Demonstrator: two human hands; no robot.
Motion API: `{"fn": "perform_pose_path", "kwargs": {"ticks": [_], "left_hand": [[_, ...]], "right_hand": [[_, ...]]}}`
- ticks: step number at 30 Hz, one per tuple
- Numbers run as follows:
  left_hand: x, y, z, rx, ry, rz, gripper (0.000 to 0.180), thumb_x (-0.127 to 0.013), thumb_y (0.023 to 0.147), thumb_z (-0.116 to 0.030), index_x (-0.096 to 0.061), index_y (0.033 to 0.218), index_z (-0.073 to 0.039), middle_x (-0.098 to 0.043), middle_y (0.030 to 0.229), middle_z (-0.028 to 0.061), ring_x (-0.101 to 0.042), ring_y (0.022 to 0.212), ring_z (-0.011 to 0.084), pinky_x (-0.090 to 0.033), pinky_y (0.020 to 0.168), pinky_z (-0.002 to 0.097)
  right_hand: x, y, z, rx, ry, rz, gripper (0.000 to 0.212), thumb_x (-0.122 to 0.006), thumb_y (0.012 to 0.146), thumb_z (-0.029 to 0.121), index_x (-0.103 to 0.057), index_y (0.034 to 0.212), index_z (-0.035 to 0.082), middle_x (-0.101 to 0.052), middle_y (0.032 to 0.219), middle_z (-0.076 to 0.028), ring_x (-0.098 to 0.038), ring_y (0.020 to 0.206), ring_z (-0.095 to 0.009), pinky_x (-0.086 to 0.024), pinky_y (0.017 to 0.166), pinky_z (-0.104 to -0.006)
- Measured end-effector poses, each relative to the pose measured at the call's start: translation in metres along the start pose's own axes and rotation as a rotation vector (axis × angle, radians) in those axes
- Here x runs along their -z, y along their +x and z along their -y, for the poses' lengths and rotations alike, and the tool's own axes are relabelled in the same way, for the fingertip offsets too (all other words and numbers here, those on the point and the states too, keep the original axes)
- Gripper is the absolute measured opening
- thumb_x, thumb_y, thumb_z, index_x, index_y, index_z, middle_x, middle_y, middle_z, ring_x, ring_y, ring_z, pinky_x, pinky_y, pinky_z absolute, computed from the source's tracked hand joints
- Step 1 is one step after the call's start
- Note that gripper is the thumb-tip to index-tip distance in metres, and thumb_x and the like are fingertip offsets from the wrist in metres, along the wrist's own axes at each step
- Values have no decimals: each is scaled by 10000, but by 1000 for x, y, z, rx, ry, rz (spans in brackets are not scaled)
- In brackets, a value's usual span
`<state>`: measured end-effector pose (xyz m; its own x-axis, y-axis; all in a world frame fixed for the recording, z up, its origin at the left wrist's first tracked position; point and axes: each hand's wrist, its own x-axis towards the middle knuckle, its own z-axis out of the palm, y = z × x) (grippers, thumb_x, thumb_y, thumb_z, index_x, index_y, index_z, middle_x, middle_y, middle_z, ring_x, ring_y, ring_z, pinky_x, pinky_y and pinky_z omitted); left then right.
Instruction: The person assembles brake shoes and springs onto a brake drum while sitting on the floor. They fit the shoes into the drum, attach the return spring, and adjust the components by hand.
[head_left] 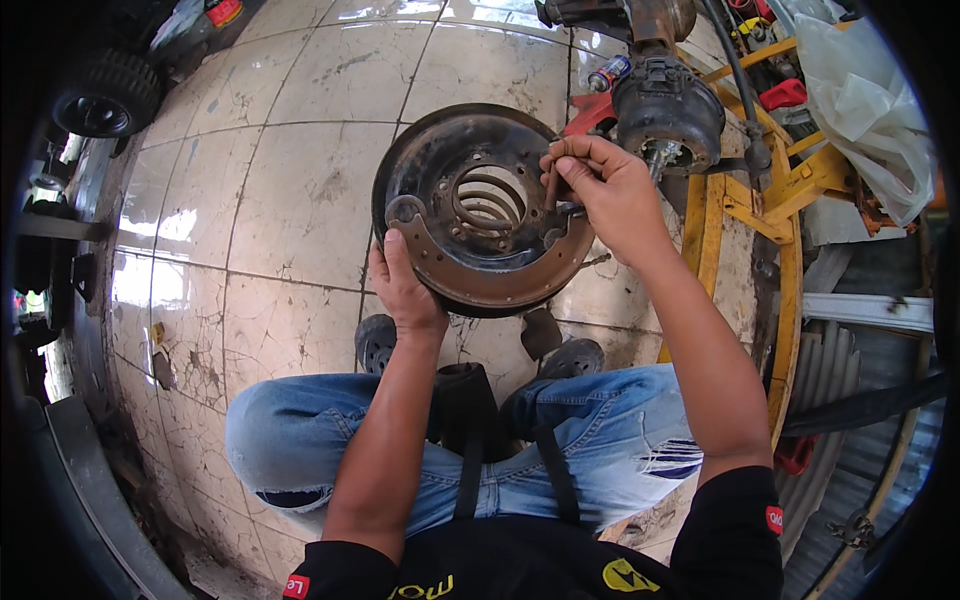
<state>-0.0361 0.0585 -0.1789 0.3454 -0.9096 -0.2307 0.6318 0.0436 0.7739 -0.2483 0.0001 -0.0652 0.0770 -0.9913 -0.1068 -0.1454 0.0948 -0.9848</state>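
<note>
I have the left hand (408,288) gripping the round plate (412,155), thumb by the curved shoe (490,287); to its right, the right hand (605,185) pinches a slim rod (551,190) pointing toward the shoe's other end.

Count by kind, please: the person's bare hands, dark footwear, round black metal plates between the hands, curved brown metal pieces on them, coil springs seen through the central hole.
Bare hands, left and right: 2
Dark footwear, left and right: 2
Round black metal plate: 1
Curved brown metal piece: 1
Dark metal coil spring: 1
Total: 7
</note>
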Motion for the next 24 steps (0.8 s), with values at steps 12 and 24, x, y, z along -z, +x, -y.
{"fn": "perform_pose_path", "kwargs": {"ticks": [12,24], "left_hand": [[-4,-1,-2,8,-13,-26,359,-476,1034,-353,-587,1161,-37,-647,1054,88,-635,942,184,-534,852,326],[-1,0,0,14,21,-29,360,-480,1033,-370,-580,1128,-38,-637,1042,88,-632,933,185,-535,844,328]], "right_hand": [[6,10,-9,-277,176,-44,160,-521,1003,50,-612,1133,28,-690,1046,-74,-676,896,-143,-582,758,-312],[-17,4,-1,-35,-110,92,157,-542,970,16,-662,1064,-23,-703,950,-69,-665,864,-119,-524,783,-260]]}}
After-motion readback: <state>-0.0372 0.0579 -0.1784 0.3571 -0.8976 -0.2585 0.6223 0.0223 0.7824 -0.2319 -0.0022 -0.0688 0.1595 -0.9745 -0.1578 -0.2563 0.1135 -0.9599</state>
